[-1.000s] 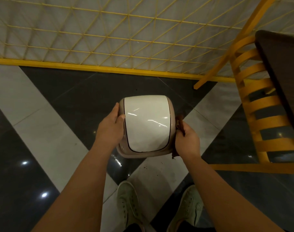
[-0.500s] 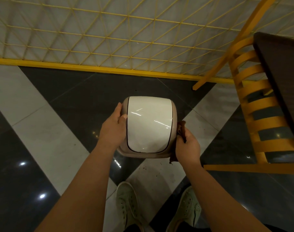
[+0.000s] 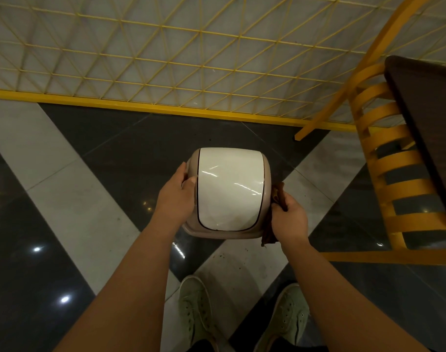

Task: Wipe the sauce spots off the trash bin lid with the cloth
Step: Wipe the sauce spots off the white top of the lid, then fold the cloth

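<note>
- Head view, nearest first: two pale green canvas shoes (image 3: 195, 311) stand at six o'clock on a floor (image 3: 72, 207) of dark glossy tiles crossed by pale bands, with a few dark specks on the pale band just ahead of the toes.
- Above the shoes, both bare forearms reach forward to the trash bin lid (image 3: 229, 191), which sits at the centre, held up over the floor.
- The left hand (image 3: 177, 196) grips the lid's nine o'clock edge, thumb lying on the beige rim beside the white flap, fingers curled round underneath.
- The right hand (image 3: 289, 218) is at the lid's four o'clock edge, fingers closed round a brown cloth (image 3: 274, 217) that is pressed against the rim and hangs below it.
- The white flap looks glossy; I can make out no sauce spots on it from here, so the wiping seems to be at or near its end, with the side rim in hand.
- Next, I judge, the cloth should be drawn along the rim while the left hand steadies the lid, then the lid turned to check the hidden edges.
- Farther off, at three o'clock, a yellow slatted chair (image 3: 394, 179) stands beside a dark table (image 3: 430, 123).
- At twelve o'clock a yellow wire lattice fence (image 3: 166, 59) closes the view.
</note>
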`<state>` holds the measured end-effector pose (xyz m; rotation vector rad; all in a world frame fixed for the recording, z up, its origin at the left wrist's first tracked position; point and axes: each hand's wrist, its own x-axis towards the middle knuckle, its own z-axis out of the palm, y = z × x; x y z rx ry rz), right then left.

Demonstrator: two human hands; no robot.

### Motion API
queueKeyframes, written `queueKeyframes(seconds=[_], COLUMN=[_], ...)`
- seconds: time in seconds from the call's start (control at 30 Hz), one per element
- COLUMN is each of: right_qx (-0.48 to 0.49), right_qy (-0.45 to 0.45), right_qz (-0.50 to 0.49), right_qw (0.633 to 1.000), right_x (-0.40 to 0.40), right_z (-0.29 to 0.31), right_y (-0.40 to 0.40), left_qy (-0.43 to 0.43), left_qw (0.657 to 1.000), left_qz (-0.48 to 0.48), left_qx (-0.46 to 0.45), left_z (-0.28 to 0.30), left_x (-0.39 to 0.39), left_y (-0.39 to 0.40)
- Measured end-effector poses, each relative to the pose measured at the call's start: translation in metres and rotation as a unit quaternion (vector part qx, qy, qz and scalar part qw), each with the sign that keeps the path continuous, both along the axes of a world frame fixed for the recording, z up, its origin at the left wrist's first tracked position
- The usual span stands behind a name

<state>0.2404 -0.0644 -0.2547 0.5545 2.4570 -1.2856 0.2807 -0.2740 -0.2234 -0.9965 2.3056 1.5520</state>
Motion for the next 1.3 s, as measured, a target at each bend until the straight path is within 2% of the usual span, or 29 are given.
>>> queueKeyframes(seconds=[0.2,0.43,0.5,0.6,0.67,0.77,0.83,0.93,1.0,1.13,1.3], right_qx=[-0.001,-0.027,-0.034,-0.054,-0.068,-0.105,-0.142,-0.194,-0.229,-0.303,-0.293], right_qy=[0.001,0.019,0.023,0.04,0.06,0.083,0.107,0.113,0.1,0.068,0.05], right_qz=[0.005,-0.014,-0.019,-0.013,0.001,0.04,0.097,0.192,0.232,0.244,0.125], right_qw=[1.0,0.999,0.999,0.998,0.996,0.99,0.979,0.955,0.94,0.919,0.946], right_x=[0.001,0.004,0.005,0.008,0.012,0.021,0.029,0.04,0.04,0.03,0.007], right_z=[0.002,0.019,0.028,0.046,0.062,0.09,0.109,0.131,0.139,0.148,0.148], right_y=[0.001,0.007,0.01,0.012,0.01,0.003,-0.002,-0.004,0.0,0.014,0.033], left_qy=[0.005,-0.006,-0.002,0.051,0.114,0.126,0.095,0.091,0.107,0.114,0.073], left_qw=[1.0,0.999,0.999,0.992,0.982,0.986,0.986,0.927,0.895,0.867,0.887], left_qz=[-0.002,0.035,0.043,0.099,0.143,0.107,0.043,0.039,0.073,0.086,0.089], left_qx=[-0.019,0.024,0.002,-0.055,-0.048,0.008,0.13,0.362,0.427,0.478,0.447], left_z=[-0.002,0.003,0.011,0.028,0.044,0.068,0.076,0.079,0.08,0.083,0.077], left_x=[-0.001,-0.001,0.001,0.006,0.009,0.014,0.022,0.032,0.031,0.023,0.016], left_y=[0.001,0.004,0.009,0.02,0.035,0.068,0.089,0.104,0.104,0.098,0.096])
